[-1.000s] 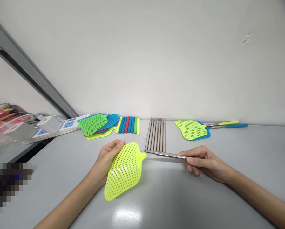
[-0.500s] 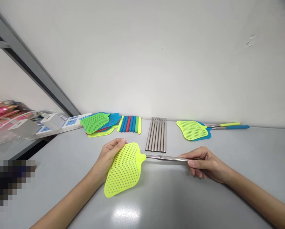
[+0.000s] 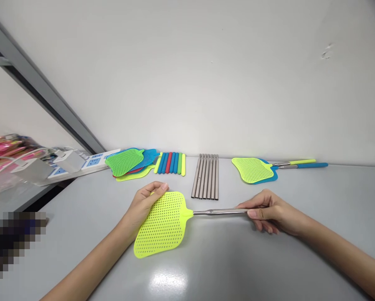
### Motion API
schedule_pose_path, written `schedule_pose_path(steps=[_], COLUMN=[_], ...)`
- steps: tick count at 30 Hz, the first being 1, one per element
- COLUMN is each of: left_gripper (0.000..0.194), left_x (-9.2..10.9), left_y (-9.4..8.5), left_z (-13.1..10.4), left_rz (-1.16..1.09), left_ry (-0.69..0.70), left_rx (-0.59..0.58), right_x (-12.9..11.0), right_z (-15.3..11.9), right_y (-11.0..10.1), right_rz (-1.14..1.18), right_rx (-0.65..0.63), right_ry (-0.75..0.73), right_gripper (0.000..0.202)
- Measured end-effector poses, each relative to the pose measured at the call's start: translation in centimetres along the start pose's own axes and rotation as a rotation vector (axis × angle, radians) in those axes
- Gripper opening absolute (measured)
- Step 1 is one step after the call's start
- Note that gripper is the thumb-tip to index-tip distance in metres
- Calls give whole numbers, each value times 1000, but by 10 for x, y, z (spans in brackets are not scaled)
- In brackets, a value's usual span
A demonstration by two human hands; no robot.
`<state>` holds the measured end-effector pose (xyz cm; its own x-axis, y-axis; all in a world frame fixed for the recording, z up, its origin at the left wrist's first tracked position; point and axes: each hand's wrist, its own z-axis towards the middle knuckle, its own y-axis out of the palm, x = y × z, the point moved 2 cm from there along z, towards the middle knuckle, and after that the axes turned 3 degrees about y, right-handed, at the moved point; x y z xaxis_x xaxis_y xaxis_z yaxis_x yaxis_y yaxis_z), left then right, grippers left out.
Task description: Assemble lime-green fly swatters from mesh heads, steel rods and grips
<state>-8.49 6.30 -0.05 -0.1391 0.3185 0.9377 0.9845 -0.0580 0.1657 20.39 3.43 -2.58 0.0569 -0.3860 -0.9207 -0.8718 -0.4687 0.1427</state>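
Note:
A yellow fly swatter head [image 3: 162,225], full of small holes, is joined at its neck to a metal rod [image 3: 221,212] and held above the table. My left hand [image 3: 147,202] grips the head's upper left edge, thumb on top and the other fingers partly hidden behind. My right hand [image 3: 267,211] pinches the rod's far end between thumb and fingers. Behind them lies a row of metal rods [image 3: 205,177]. To its left are several coloured handle grips [image 3: 170,163] side by side, then a stack of swatter heads [image 3: 124,161] in green, blue, red and yellow.
Two swatters with grips, a yellow one [image 3: 251,170] and a blue one [image 3: 312,166], lie overlapped at the back right. A power strip [image 3: 93,163] with white chargers [image 3: 68,161] runs along the left edge. The wall [image 3: 206,83] rises directly behind the grey table [image 3: 237,267].
The neck and the rod's joined end have dipped slightly, so the rod is nearly level. Both hands keep their hold.

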Motion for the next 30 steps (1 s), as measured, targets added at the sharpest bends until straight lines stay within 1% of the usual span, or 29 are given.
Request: schedule_pose_path(steps=[6, 13, 17, 20, 25, 30], left_gripper=[23, 23, 24, 25, 24, 24], left_x=[0, -2, -3, -2, -1, -2], left_y=[-1, -4, -5, -4, -1, -1], left_z=[2, 3, 2, 2, 3, 4], left_rz=[70, 144, 185, 186, 123, 145], left_ry=[-15, 16, 21, 47, 76, 120], left_rx=[16, -5, 2, 26, 47, 69], right_x=[-3, -3, -4, -4, -4, -5], right_z=[-2, -1, -1, -2, -3, -1], right_y=[-1, 0, 1, 2, 2, 3], right_rz=[-46, -59, -75, -98, -128, -137], right_rx=[39, 56, 59, 67, 69, 70], right_ry=[61, 82, 79, 80, 56, 59], right_gripper=[35, 32, 32, 33, 33, 33])
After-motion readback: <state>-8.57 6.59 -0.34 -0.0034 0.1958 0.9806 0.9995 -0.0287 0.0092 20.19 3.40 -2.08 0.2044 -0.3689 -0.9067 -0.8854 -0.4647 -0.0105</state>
